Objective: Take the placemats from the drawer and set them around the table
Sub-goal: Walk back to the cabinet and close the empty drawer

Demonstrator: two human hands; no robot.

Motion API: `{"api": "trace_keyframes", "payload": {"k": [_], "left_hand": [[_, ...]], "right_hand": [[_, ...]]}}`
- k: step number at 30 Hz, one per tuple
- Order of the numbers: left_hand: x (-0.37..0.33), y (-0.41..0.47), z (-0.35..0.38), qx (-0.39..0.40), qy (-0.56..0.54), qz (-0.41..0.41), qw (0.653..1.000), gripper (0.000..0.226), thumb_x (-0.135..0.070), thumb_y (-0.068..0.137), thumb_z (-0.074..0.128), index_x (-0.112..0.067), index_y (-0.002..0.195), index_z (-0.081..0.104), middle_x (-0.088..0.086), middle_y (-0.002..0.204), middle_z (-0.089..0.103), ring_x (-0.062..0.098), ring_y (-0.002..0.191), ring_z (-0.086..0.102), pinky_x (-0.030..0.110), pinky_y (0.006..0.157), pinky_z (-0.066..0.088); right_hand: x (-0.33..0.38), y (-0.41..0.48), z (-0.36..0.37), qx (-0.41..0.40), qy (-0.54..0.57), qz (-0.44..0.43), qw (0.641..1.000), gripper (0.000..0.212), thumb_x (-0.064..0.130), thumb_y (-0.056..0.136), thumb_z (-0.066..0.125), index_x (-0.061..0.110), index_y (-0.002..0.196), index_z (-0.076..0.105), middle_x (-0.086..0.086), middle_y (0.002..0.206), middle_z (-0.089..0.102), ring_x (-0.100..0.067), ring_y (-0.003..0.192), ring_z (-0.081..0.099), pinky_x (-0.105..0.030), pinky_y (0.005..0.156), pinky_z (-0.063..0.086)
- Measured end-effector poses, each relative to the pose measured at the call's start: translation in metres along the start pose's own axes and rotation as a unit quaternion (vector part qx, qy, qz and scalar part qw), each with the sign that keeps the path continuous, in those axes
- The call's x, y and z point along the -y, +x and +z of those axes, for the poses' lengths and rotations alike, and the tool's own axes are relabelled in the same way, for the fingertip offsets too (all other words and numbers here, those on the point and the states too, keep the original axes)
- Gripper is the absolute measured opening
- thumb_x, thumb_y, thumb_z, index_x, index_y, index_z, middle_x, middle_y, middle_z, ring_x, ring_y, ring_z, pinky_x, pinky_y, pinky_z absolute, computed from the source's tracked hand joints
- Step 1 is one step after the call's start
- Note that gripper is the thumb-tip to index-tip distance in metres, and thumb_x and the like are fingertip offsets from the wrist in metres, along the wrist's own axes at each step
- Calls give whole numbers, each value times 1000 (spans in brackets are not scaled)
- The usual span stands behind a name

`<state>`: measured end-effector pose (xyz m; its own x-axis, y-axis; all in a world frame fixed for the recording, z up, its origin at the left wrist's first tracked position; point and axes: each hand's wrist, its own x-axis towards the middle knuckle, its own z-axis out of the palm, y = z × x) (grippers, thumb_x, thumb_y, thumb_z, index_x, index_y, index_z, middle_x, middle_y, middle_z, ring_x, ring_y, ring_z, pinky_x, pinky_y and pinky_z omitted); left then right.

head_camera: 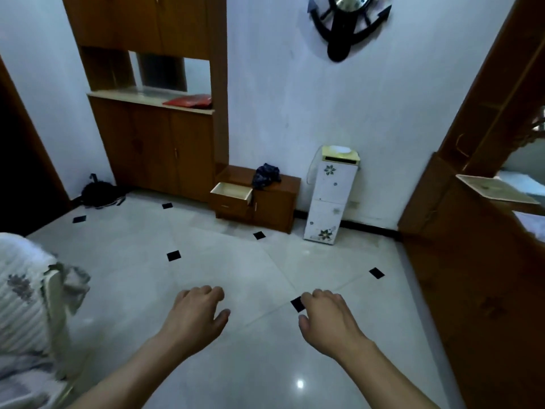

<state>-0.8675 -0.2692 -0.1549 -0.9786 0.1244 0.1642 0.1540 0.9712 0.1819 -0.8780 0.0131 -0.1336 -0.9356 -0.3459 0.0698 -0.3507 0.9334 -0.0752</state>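
Note:
A low wooden cabinet (275, 202) stands against the far wall, and its left drawer (233, 196) is pulled out; the pale inside shows, with no placemats visible from here. My left hand (196, 315) and my right hand (327, 318) reach forward over the tiled floor, well short of the cabinet. Both hold nothing, fingers loosely curled and apart. No placemats or table are in sight.
A dark cloth (267, 175) lies on the cabinet top. A white floral water dispenser (330, 199) stands to its right, a tall wooden sideboard (153, 125) to its left. A cloth-covered chair (32, 296) is at my left, a wooden partition (477, 261) at my right.

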Motion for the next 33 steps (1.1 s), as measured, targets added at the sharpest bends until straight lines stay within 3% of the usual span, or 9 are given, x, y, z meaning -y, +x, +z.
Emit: {"api": "trace_keyframes", "payload": {"k": [5,16,21,24,27,33], "left_hand": [[9,114,15,-4,1,0,1000,36,-54,87,45,-28,110,57,-7,98,63,17,95,58,34,89,39],[67,344,37,4,49,-126,991,36,-49,89,48,-25,113,57,-6,98,63,18,96,59,33,89,38],[105,430,42,-7,38,-167,985,34,-47,90,48,-24,113,58,-5,102,64,18,96,59,34,91,39],[139,490,54,-10,36,-174,984,33,-46,90,49,-24,112,58,-5,100,65,18,95,59,34,92,40],[179,555,64,-9,26,-165,986,30,-45,89,48,-23,107,58,-5,96,64,17,89,58,36,92,43],[274,703,84,-31,-8,-139,990,35,-47,91,51,-24,117,57,-4,106,64,16,96,58,31,87,40]], "right_hand": [[-42,109,10,-7,22,-7,1000,16,34,90,46,23,81,39,-2,90,57,-24,88,54,-33,74,31],[-113,414,41,2,48,-100,994,16,37,90,48,21,90,51,-2,95,59,-25,92,55,-36,79,39],[-120,536,42,-3,55,-147,988,16,38,90,51,23,85,48,-2,92,60,-23,88,56,-33,71,37],[-120,607,56,0,49,-156,987,19,39,89,51,21,91,55,-2,90,60,-22,85,56,-33,69,38],[-118,677,71,8,42,-157,987,17,38,88,50,22,86,51,-2,90,60,-24,86,57,-35,72,37],[-108,825,90,16,32,-109,993,18,38,88,49,23,96,55,-2,97,61,-24,90,56,-36,73,37]]}}
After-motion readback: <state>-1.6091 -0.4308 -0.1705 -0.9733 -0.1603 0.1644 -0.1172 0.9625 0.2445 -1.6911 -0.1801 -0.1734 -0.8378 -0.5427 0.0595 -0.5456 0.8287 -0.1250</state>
